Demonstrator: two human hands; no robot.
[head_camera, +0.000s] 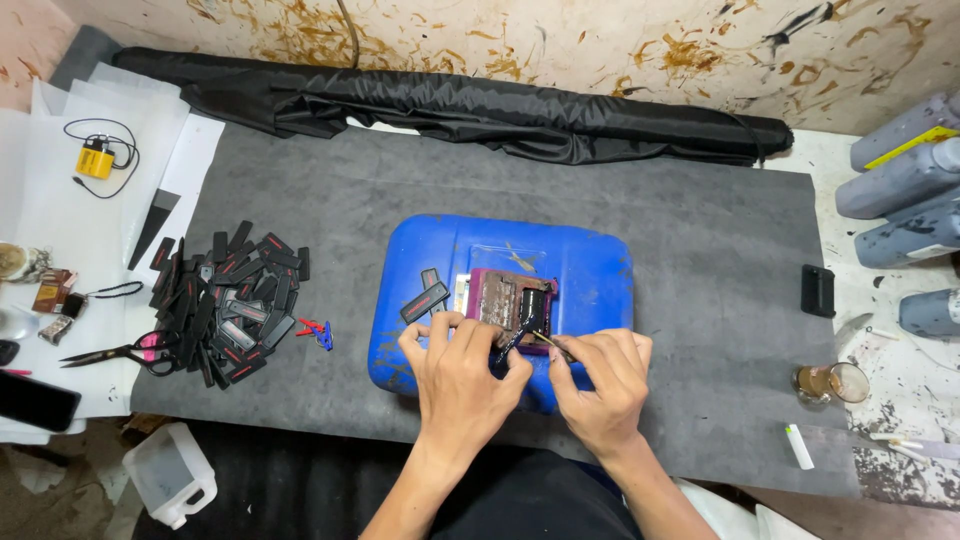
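1. Left hand (462, 385): fingers curled, thumb and forefinger pinching a small black strip (512, 340) at its near end. The strip rises at a tilt from the fingertips toward the mould.
2. Right hand (600, 385): clenched around a thin metal tool (553, 342), whose tip points left and meets the black strip. The two hands touch at the fingertips.
3. Mould (512, 305): a maroon rectangular block with several recessed cavities, lying flat on top of the blue container (590, 275). Both hands work at its near edge. The black strip is at the mould's near right corner; whether it still sits in a cavity cannot be told.
4. Blue container: lies on its side on the grey mat (700, 230) that covers the surface, directly in front of the person.
5. Finished tags (425, 300): two black pieces with red marking lie on the container, just left of the mould.
6. Tag pile (232, 305): a loose heap of similar black pieces on the mat, well left of the container.
7. Scissors (120, 352): black and pink handles, at the pile's near left edge.
8. Black fabric roll (470, 105): lies along the far edge of the mat.
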